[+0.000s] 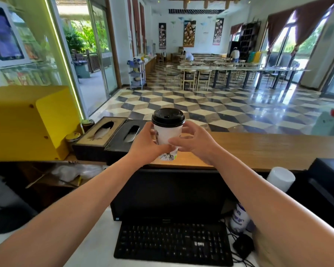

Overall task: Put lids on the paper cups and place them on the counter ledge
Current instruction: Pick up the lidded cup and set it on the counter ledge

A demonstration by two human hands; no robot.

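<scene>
A white paper cup (167, 134) with a black lid (168, 116) stands upright at the near edge of the wooden counter ledge (258, 149). Whether its base touches the wood I cannot tell. My left hand (146, 145) grips the cup from the left, fingers wrapped round its side. My right hand (193, 143) holds it from the right, with the thumb across the lower front and the fingers on the far right side. A printed pattern shows at the bottom of the cup.
Two tissue boxes (102, 135) sit on the ledge just left of the cup, beside a yellow box (27, 120). Below the ledge are a black monitor (168, 195), a keyboard (174, 243), a mouse (243, 245), a bottle (239, 218) and a white cup stack (281, 178).
</scene>
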